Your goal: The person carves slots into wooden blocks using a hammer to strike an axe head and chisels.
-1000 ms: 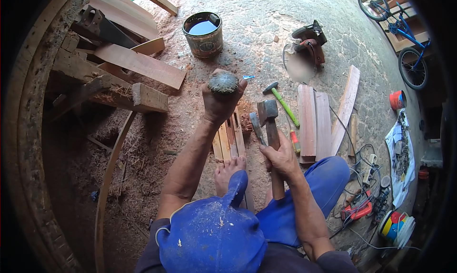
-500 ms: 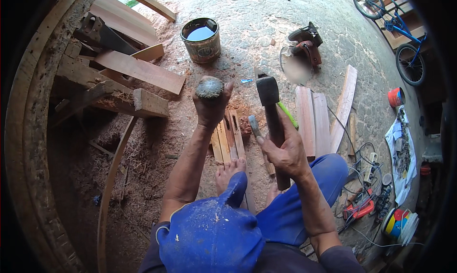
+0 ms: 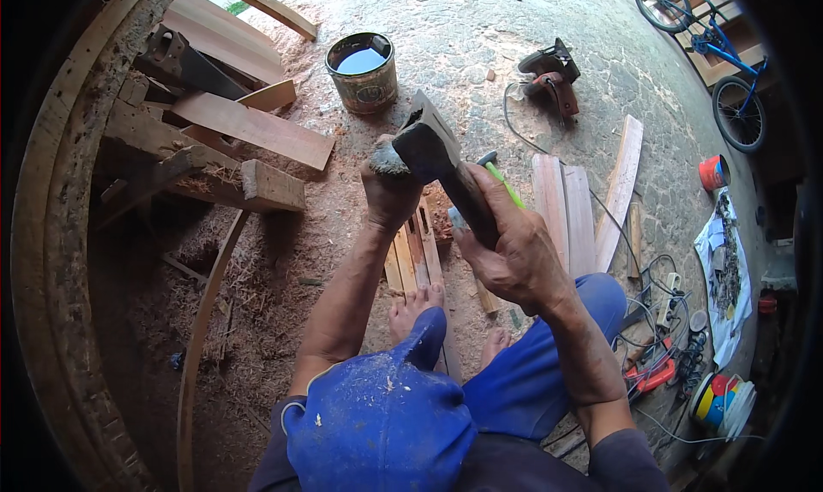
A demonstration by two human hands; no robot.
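My left hand [image 3: 393, 202] is closed in a fist round what looks like a chisel [image 3: 386, 159], whose round, frayed grey handle end faces up. Its blade is hidden below the fist. My right hand [image 3: 521, 256] grips the dark handle of a hatchet [image 3: 435, 152]. The hatchet's blunt, square back is very near the chisel's handle end and overlaps it in view; I cannot tell whether they touch. Below lie several narrow wooden pieces [image 3: 426, 235] side by side, with slots cut in them. My bare left foot [image 3: 418, 310] rests on these pieces.
A bucket of liquid [image 3: 364, 79] stands ahead. Planks and a handsaw [image 3: 176, 59] lie left, by a heavy beam [image 3: 266, 183]. To the right are a corded power tool [image 3: 555, 85], boards [image 3: 564, 209], tangled cables [image 3: 673, 321] and a blue bicycle [image 3: 724, 55]. Shavings cover the floor.
The hatchet has swung left and tilted over toward the chisel in my left hand. My left fist has shifted slightly right and down. My right foot shows more.
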